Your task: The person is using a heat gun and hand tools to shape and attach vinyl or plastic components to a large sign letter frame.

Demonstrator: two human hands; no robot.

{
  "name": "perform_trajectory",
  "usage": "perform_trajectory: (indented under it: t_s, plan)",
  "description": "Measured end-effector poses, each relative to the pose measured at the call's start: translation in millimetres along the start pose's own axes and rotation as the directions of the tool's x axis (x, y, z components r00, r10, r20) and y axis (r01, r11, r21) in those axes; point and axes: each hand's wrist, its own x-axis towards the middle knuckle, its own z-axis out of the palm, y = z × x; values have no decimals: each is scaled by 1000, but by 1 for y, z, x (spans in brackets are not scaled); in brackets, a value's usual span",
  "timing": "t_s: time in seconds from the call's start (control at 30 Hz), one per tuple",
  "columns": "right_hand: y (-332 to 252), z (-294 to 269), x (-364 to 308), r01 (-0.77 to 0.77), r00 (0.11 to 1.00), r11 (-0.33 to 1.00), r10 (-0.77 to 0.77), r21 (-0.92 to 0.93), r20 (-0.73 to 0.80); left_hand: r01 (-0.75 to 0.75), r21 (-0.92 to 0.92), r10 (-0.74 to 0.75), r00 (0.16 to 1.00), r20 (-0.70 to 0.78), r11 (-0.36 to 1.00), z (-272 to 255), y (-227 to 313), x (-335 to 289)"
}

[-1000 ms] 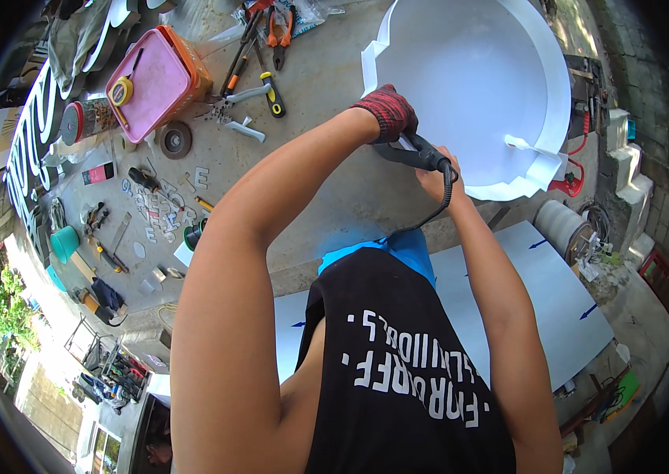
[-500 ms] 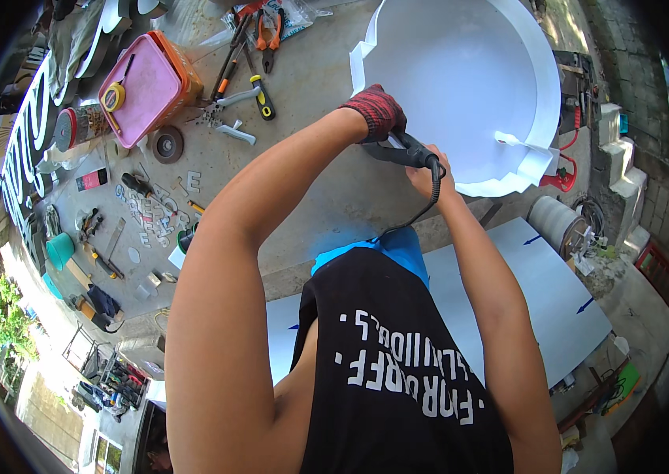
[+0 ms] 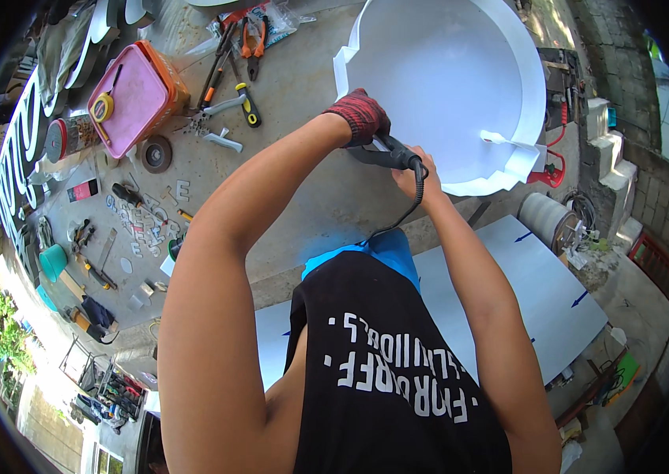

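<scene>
A large, round, shallow white piece [image 3: 445,87] with an upright white rim strip [image 3: 528,91] lies in front of me. My left hand [image 3: 362,117], in a red and black knitted glove, is closed at the near left part of this rim, its fingertips hidden. Just below it is a black, gun-shaped corded tool [image 3: 392,155], which my bare right hand [image 3: 412,178] grips from the far side. The tool's cable [image 3: 409,212] curves down toward my waist. A folded white tab [image 3: 494,137] stands up from the rim's right side.
To the left are a pink lid [image 3: 133,103] on an orange bin, orange pliers [image 3: 253,49], a yellow-black handled tool [image 3: 250,109], a tape roll [image 3: 156,154] and several cut-out letters [image 3: 145,217]. A light-blue sheet [image 3: 508,276] lies at right, near a wire spool [image 3: 544,217].
The view has shifted slightly, so everything sits a little further left. Both hands keep nearly the same place at the white piece's rim.
</scene>
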Motion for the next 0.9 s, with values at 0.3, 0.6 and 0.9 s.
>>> perform_trajectory:
  t_s: [0.3,0.6,0.9]
  plan:
    - [-28,-16,4,-58,993,996,51,66,103,-46,-47,46,999,-8,998,7,-13,-12]
    - [-23,-17,6,-98,986,994,90,48,138,-46,-40,46,999,-11,998,4,-10,-5]
    - [-23,-16,5,-102,987,993,94,55,134,-40,-40,40,999,6,998,3,-9,-6]
